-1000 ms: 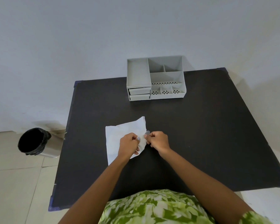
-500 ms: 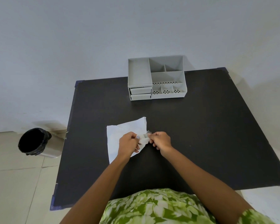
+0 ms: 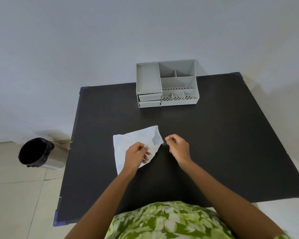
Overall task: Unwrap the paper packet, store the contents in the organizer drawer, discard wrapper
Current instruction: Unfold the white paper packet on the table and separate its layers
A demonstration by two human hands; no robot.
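Note:
A white paper packet [image 3: 128,142] lies partly unfolded on the black table [image 3: 223,135], near the front middle. My left hand [image 3: 136,155] pins and grips its lower right part. My right hand [image 3: 177,146] is just to the right, fingertips pinched at the tip of a raised flap [image 3: 156,137] on the packet's right corner. The contents are hidden. The grey organizer [image 3: 148,78] stands at the table's far edge, with two small drawers [image 3: 149,100] at its lower left, both closed.
A steel waste bin with a black liner [image 3: 36,153] stands on the tiled floor left of the table. The organizer's top has several open compartments [image 3: 178,81]. A pale wall rises behind the table.
My hands were close together over the packet's right corner. My right hand has since pulled away to the right, and the flap has lifted and opened out.

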